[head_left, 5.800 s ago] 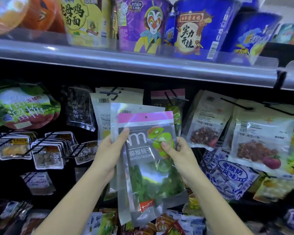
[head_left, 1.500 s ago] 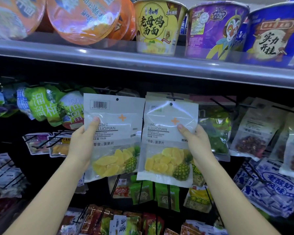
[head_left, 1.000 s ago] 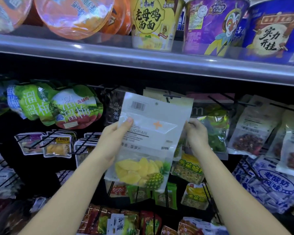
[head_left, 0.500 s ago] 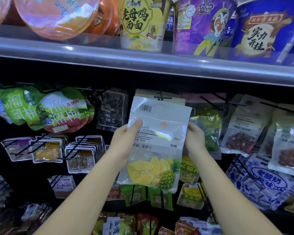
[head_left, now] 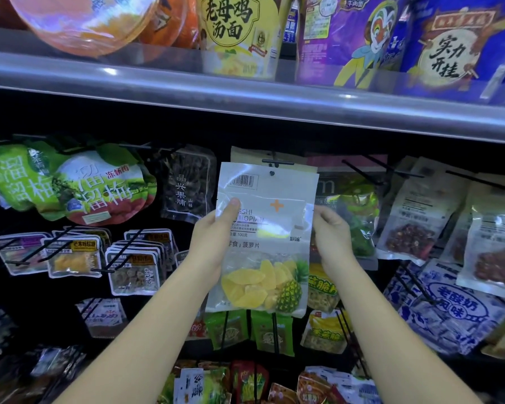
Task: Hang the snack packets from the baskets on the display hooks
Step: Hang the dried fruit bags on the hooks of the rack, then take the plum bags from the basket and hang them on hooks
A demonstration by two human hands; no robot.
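L forearm & R forearm: bare, slim, smooth, tapering twd narrow wrists; uncovered right down to btm edge of frame. L hand: bare, thumb in plain view w/ short rounded nail, other fingers hidden. R hand: bare too, back of hand + knuckle line showing, fingertips out of sight. Soft light, slight blur, so finer detail on nails & knuckles can't be made out.
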